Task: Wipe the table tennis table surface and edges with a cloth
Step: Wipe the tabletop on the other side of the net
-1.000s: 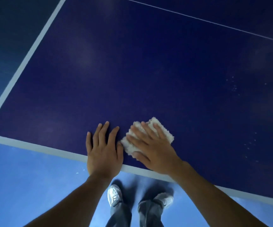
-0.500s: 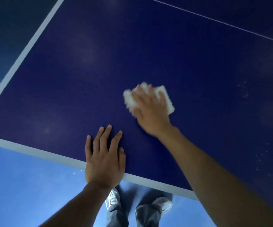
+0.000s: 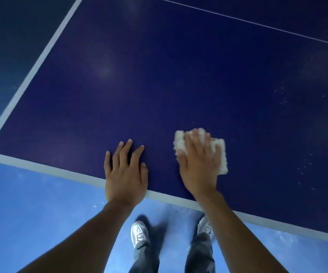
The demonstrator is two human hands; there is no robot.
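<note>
Back toward the near edge came the right hand (image 3: 198,166), fingers spread flat on the cloth (image 3: 221,156), lower centre-right; left hand (image 3: 125,174) lay splayed, bracing on the table (image 3: 159,75); short strokes risked missing the specks (image 3: 283,99) far right.

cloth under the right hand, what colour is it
White, with a nubby texture; the cloth shows in the head view.

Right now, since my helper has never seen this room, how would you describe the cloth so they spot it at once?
Find the blue table tennis table, then its near white edge line, where two hands lie on the top. The cloth sits under the right hand; the left hand covers nothing. It is the only white, nubbly pad on the blue surface.
</note>
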